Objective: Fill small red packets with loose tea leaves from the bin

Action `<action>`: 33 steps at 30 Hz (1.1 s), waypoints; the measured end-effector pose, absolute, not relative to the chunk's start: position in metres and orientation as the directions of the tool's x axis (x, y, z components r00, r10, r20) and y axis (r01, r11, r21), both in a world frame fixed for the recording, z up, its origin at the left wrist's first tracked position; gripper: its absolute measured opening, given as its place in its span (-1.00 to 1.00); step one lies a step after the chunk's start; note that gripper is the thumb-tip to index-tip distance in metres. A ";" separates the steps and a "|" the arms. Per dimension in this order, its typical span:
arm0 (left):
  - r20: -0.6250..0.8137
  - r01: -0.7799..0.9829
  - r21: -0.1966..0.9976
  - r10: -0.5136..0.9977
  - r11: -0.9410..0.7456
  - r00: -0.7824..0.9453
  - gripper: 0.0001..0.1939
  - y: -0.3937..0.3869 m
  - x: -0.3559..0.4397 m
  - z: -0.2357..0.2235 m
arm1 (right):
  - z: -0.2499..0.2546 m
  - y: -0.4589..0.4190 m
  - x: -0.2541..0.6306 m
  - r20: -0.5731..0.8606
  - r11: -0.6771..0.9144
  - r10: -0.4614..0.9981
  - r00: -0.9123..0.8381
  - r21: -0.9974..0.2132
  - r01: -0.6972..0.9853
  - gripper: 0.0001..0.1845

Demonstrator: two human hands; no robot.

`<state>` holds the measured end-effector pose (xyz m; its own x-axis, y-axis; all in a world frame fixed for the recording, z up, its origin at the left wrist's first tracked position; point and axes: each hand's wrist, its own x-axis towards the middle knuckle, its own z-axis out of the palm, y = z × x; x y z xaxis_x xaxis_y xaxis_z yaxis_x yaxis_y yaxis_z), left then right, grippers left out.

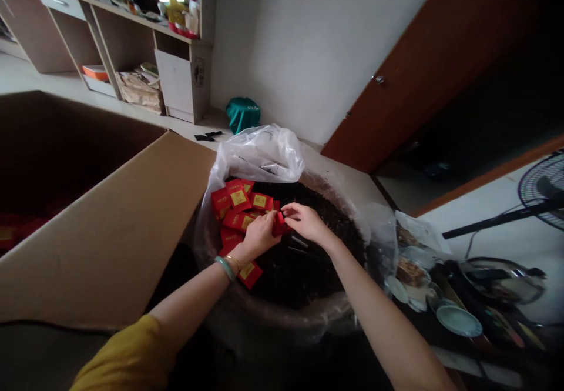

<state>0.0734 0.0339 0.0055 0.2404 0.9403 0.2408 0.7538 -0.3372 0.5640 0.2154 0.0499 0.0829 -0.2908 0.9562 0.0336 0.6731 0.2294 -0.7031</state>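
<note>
From where I stand, the person's two hands meet over the left half of a wide, round container (359,214) lined with clear plastic (268,147) and filled with dark, loose leaf-like stuff (339,217). The left hand (261,235), with a green bangle (225,268) and a thin gold-coloured one (235,261) at the wrist, pinches a small red packet (279,225) near the container's middle. The right hand (306,221) has its fingers curled and its tips drawn close at the packet's upper end; I cannot tell whether they pinch anything. More red packets with gold labels (238,196) lie heaped along the container's left edge, some partly hidden by the left hand and forearm. Beside that edge stands an open cardboard box (132,226), with red things dim inside it. Past the container's right edge, a pale, round dish (459,320) sits among cluttered items, and beyond the far edge a green bag-like bundle (244,114) rests on the floor.
</note>
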 end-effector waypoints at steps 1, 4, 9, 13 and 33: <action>0.231 0.756 0.560 0.940 -0.339 0.250 -0.41 0.034 0.074 0.006 | 0.084 0.049 0.216 0.043 0.247 0.955 -0.293 -0.662 0.708 -0.74; 0.229 0.749 0.557 0.934 -0.358 0.276 -0.42 0.033 0.074 0.007 | 0.085 0.047 0.218 0.081 0.282 0.954 -0.288 -0.571 0.771 -0.80; 0.262 0.731 0.575 0.929 -0.366 0.260 -0.41 0.034 0.075 0.006 | 0.085 0.043 0.221 0.217 0.306 0.950 -0.224 -0.504 0.808 -0.79; 0.334 0.690 0.610 0.916 -0.390 0.222 -0.40 0.036 0.076 0.003 | 0.087 0.033 0.221 0.233 0.402 0.914 -0.332 -0.407 0.820 -0.89; 0.357 0.633 0.659 0.910 -0.406 0.213 -0.41 0.036 0.079 -0.008 | 0.092 0.026 0.214 0.215 0.321 0.944 -0.250 -0.430 0.844 -0.70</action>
<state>0.0793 0.0356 -0.0082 0.2131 0.9096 0.3566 0.6333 -0.4065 0.6586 0.2143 0.0265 0.0919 -0.2496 0.9442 0.2148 0.8436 0.3210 -0.4305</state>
